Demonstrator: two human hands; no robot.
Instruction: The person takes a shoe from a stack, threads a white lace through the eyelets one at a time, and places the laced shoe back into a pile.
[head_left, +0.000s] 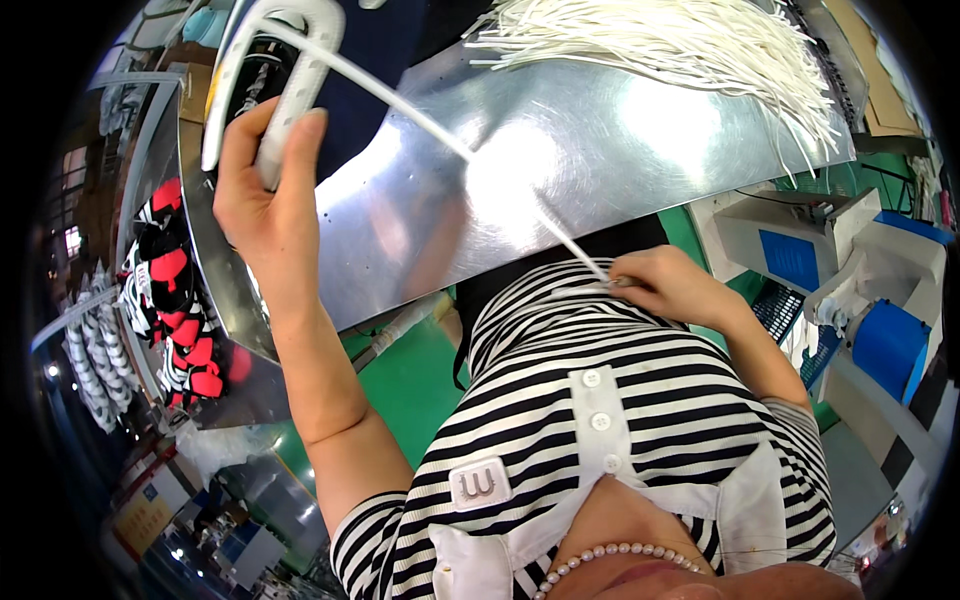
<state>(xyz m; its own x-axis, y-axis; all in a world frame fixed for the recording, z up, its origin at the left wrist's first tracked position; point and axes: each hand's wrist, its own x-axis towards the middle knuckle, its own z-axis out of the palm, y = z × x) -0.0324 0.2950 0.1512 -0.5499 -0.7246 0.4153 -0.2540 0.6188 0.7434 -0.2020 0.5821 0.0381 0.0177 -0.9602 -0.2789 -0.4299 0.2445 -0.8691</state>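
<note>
Raised at the upper left, my left hand [268,195] is closed on a white shoe upper [322,45], its thumb and fingers gripping a U-shaped edge with small holes along it. Dark material shows inside that edge. A white shoelace [400,104] runs taut from the upper across to my right hand [668,284], which pinches it in front of my striped shirt. Its middle is washed out by glare from the metal table. My right fingertips partly hide the lace's end.
A shiny metal table [420,235] spans the front. On it lie a big pile of white shoelaces [660,45] and dark blue material [365,105]. Red, black and white shoe parts [175,300] are stacked at left. White and blue bins [790,258] stand at right.
</note>
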